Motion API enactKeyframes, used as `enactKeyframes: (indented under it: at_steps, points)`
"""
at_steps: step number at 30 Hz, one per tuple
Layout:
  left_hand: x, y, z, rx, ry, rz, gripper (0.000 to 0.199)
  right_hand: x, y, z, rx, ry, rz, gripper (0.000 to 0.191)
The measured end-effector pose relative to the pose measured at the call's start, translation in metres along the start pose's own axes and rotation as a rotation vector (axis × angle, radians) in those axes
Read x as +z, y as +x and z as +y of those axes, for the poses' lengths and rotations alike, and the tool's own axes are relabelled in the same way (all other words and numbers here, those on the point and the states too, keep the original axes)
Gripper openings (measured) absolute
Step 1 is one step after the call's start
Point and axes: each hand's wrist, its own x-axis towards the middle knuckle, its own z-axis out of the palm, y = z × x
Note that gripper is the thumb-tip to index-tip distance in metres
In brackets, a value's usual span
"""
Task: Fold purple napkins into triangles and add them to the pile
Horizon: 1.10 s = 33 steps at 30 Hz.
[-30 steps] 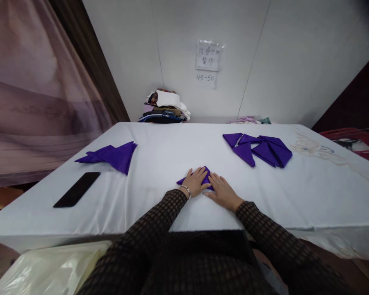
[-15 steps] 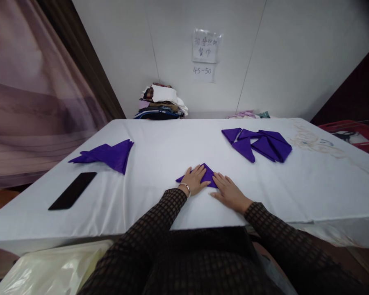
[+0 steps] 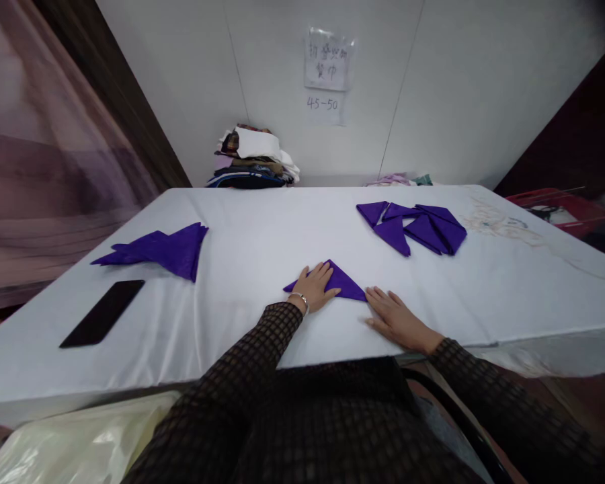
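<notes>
A purple cloth napkin (image 3: 343, 282), folded into a triangle, lies flat near the front of the white-covered table (image 3: 262, 235). My left hand (image 3: 314, 288) rests on its left half, fingers spread, hiding part of it. At its right corner, the fingertips of my right hand (image 3: 397, 318) touch the cloth, the hand flat and stretched out. Neither hand grips anything. Several folded purple napkins (image 3: 436, 230) lie together at the far right. More purple cloth (image 3: 164, 251) is loosely heaped on the left.
A flat black object (image 3: 103, 314) lies at the table's left. Behind the table are a pile of folded clothes (image 3: 255, 158) and a wall sign (image 3: 327, 64). A red basket (image 3: 549, 207) is at the right. A plastic-wrapped bundle (image 3: 81, 437) sits below the front edge.
My right hand has slid right along the napkin to its right corner, baring more of the cloth. My left hand stays on the left part. The camera view has shifted slightly.
</notes>
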Motion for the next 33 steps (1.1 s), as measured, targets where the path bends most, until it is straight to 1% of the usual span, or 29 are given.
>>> enactKeyframes:
  at_steps: [2, 4, 7, 9, 11, 13, 16, 19, 21, 26, 33]
  points:
    - [0.0, 0.0, 0.0, -0.003, 0.013, 0.001, 0.067, -0.007, 0.004, 0.001, 0.019, 0.047, 0.016, 0.064]
    - [0.0, 0.0, 0.0, 0.0, 0.019, 0.007, 0.067, -0.016, 0.015, -0.002, 0.032, 0.077, 0.064, 0.065]
    - [0.001, -0.001, 0.0, 0.007, 0.015, 0.017, 0.066, -0.027, 0.047, -0.015, 0.001, 0.101, 0.128, 0.069]
    - [0.0, -0.002, -0.001, 0.012, 0.008, 0.021, 0.065, -0.03, 0.074, -0.028, -0.042, 0.123, 0.137, 0.073]
    - [-0.001, -0.003, 0.0, 0.021, 0.005, 0.028, 0.062, -0.028, 0.099, -0.04, -0.077, 0.151, 0.124, 0.075]
    - [-0.001, -0.003, 0.0, 0.029, 0.007, 0.035, 0.06, -0.021, 0.12, -0.048, -0.077, 0.177, 0.09, 0.078]
    - [-0.002, -0.004, 0.001, 0.033, 0.012, 0.036, 0.06, -0.004, 0.136, -0.046, -0.045, 0.201, 0.035, 0.079]
    - [-0.001, -0.003, 0.001, 0.036, 0.019, 0.034, 0.061, 0.01, 0.136, -0.037, -0.034, 0.188, 0.037, 0.078]
    - [0.0, -0.003, 0.0, 0.031, 0.022, 0.029, 0.062, 0.014, 0.13, -0.031, -0.031, 0.162, 0.04, 0.078]
    - [0.003, -0.003, -0.002, 0.02, 0.029, 0.031, 0.061, 0.012, 0.108, -0.021, -0.05, 0.081, 0.039, 0.077]
    - [0.003, -0.001, -0.002, 0.007, 0.009, 0.032, 0.068, 0.014, 0.074, -0.011, -0.073, -0.006, 0.064, 0.075]
